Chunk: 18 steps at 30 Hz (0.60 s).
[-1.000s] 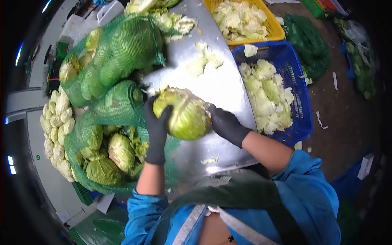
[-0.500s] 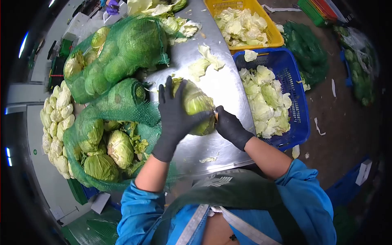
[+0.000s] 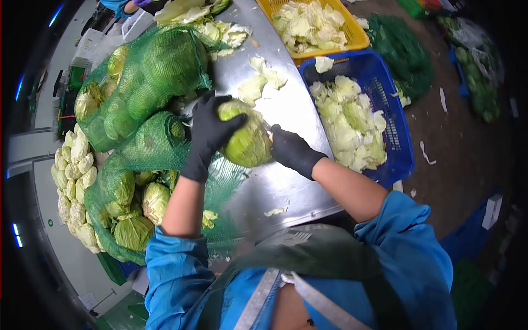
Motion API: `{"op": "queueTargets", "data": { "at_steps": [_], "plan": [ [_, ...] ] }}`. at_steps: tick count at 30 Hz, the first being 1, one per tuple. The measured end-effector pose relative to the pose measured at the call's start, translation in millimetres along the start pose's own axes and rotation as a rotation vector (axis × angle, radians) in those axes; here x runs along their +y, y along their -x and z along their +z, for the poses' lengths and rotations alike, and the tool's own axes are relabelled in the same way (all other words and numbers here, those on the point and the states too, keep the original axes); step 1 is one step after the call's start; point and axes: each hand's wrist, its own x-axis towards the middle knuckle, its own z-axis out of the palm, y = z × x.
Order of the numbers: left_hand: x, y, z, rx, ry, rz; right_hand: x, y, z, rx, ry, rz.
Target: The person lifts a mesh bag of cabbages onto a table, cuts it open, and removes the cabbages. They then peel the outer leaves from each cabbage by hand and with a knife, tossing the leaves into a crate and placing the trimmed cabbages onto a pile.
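A green cabbage (image 3: 246, 137) is held above the metal table (image 3: 297, 113). My left hand (image 3: 212, 126), in a black glove, wraps round its left side, with the thumb across its upper face. On the cabbage's right side, my gloved right hand (image 3: 291, 148) is closed round a small knife (image 3: 268, 128), of which only a short part shows; its tip meets the cabbage. Loose pale leaves (image 3: 261, 80) lie on the table beyond the cabbage.
Green mesh sacks of cabbages (image 3: 159, 66) fill the table's left side, with stacked pale cabbages (image 3: 74, 187) beyond. At right stand a blue crate (image 3: 406, 148) and a yellow crate (image 3: 360, 36), both holding leaves. A co-worker's sleeve (image 3: 114, 6) shows at top left.
The cabbage has been turned, and my left hand has shifted from its top to its left side. Both hands and the cabbage sit slightly further left. A co-worker's sleeve has come into view.
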Motion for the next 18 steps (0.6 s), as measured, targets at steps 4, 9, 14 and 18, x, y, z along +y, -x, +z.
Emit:
{"op": "queueTargets", "data": {
  "at_steps": [4, 9, 14, 18],
  "plan": [
    [-6.6, -5.3, 0.4, 0.006, -0.013, 0.042, 1.9, 22.0, -5.3, -0.080, 0.035, 0.044],
    [-21.7, -3.7, -8.2, 0.044, 0.159, -0.050, 7.3, -25.4, 0.5, -0.100, 0.002, 0.077],
    [-17.8, -10.7, -8.5, -0.037, 0.218, 0.002, -1.5, 16.9, 6.4, 0.155, 0.001, -0.125],
    [-34.8, -4.3, -0.2, -0.062, 0.087, 0.086, 0.8, -11.1, 0.7, -0.025, 0.101, 0.002]
  ]
}}
